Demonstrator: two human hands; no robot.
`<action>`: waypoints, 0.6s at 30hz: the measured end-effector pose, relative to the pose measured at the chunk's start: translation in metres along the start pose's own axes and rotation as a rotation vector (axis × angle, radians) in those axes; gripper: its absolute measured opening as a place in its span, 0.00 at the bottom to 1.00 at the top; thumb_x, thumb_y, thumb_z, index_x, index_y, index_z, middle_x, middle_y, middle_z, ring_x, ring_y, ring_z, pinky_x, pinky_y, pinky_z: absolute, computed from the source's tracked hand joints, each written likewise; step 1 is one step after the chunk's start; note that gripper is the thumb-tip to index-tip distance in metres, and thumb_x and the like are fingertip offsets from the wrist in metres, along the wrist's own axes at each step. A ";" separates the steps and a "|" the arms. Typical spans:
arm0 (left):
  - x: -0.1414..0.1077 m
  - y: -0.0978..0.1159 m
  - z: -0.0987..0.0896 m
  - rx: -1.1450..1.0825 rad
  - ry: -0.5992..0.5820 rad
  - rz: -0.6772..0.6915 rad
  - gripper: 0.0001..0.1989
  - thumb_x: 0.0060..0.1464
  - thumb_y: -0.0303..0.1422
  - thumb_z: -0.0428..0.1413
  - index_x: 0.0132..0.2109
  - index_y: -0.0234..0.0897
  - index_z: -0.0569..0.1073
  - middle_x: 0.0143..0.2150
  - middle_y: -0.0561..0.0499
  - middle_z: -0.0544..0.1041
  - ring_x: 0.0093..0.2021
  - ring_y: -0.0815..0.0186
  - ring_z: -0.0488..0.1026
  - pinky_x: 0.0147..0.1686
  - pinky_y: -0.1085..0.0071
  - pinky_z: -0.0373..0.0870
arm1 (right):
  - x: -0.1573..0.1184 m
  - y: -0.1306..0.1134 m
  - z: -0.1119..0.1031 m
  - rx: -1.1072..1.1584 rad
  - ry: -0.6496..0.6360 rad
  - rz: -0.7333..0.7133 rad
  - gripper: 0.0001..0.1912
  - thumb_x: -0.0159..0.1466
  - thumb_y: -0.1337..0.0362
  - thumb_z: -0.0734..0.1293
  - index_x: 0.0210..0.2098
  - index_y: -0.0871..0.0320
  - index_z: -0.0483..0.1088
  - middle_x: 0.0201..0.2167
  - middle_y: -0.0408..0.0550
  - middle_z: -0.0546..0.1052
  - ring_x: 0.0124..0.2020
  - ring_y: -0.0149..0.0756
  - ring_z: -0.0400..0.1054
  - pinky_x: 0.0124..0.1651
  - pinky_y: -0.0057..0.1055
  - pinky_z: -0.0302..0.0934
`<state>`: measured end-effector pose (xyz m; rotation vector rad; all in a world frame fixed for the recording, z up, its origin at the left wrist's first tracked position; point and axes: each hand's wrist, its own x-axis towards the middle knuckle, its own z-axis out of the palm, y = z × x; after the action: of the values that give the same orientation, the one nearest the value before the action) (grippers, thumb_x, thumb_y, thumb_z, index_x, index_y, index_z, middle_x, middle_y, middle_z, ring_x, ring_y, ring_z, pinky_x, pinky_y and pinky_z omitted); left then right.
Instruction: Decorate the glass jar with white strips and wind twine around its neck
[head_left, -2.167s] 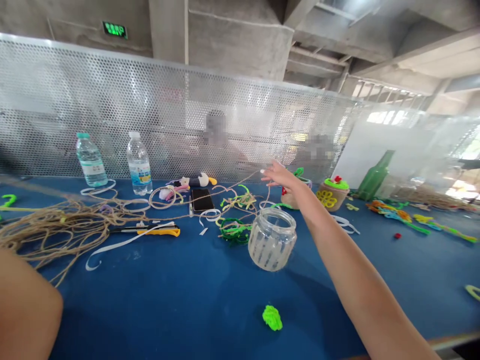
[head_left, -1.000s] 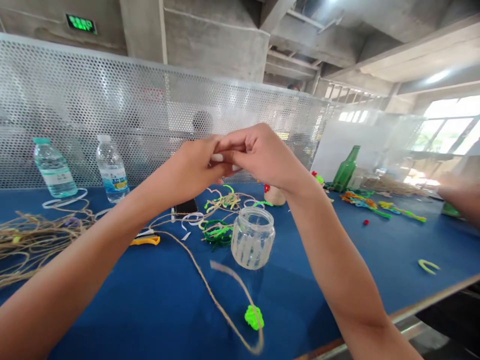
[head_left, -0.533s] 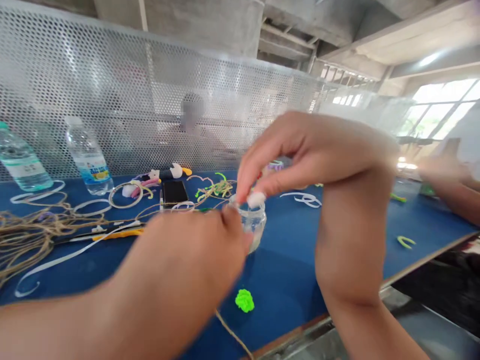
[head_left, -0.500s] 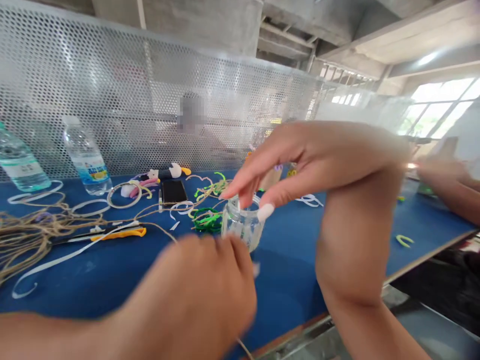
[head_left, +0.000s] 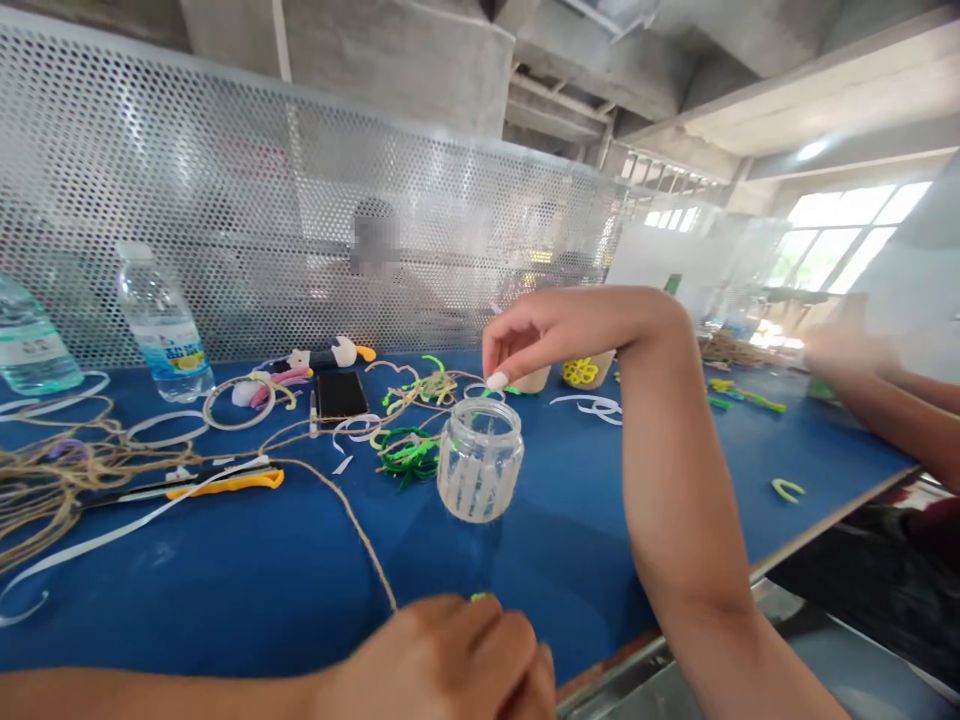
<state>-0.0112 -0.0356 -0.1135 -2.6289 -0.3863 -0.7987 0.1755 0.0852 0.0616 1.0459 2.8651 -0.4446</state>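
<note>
A clear glass jar (head_left: 480, 470) stands upright on the blue table, with whitish vertical strips around its side. Just behind it, my right hand (head_left: 536, 335) bends down from the wrist, thumb and fingers drawn together. A small bit of green shows by the thumb tip, but whether it is held cannot be made out. My left hand (head_left: 450, 660) is closed in a fist at the bottom edge, in front of the jar. A yellow-green speck peeks over its knuckles; whatever lies inside the fist is hidden. Brown twine (head_left: 360, 530) runs across the table and disappears behind this hand.
Left lie tangled twine (head_left: 45, 470), a yellow-handled cutter (head_left: 232, 482) and a tape ring (head_left: 244, 402). Green pipe cleaners (head_left: 409, 455) are left of the jar. A water bottle (head_left: 169, 330) stands by the perforated screen (head_left: 450, 230). Another person's arm (head_left: 877, 400) is at right.
My right hand has left the jar's rim and moved back behind it, its fingers closing together. My left hand has dropped toward the bottom edge, uncovering the jar.
</note>
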 end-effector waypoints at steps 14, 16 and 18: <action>-0.009 -0.115 -0.045 -0.010 0.060 -0.163 0.13 0.62 0.23 0.46 0.47 0.32 0.74 0.26 0.52 0.68 0.27 0.68 0.65 0.26 0.72 0.58 | 0.007 -0.007 0.020 0.132 -0.351 -0.058 0.33 0.53 0.55 0.74 0.52 0.67 0.69 0.46 0.54 0.77 0.47 0.37 0.71 0.49 0.27 0.64; -0.011 -0.116 -0.044 0.007 0.027 -0.162 0.13 0.62 0.24 0.46 0.45 0.31 0.75 0.25 0.52 0.68 0.26 0.68 0.64 0.26 0.72 0.58 | 0.005 -0.006 0.020 0.112 -0.337 -0.080 0.29 0.54 0.58 0.74 0.51 0.67 0.69 0.46 0.53 0.77 0.47 0.36 0.71 0.49 0.26 0.63; -0.013 -0.118 -0.042 0.020 -0.011 -0.163 0.13 0.62 0.24 0.46 0.46 0.31 0.75 0.26 0.52 0.68 0.27 0.68 0.64 0.27 0.71 0.58 | 0.003 -0.007 0.021 0.093 -0.302 -0.065 0.29 0.55 0.60 0.74 0.52 0.67 0.69 0.46 0.53 0.77 0.47 0.36 0.71 0.49 0.26 0.63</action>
<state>-0.0839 0.0507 -0.0573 -2.6095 -0.6142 -0.8264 0.1675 0.0759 0.0433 0.8173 2.6369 -0.6826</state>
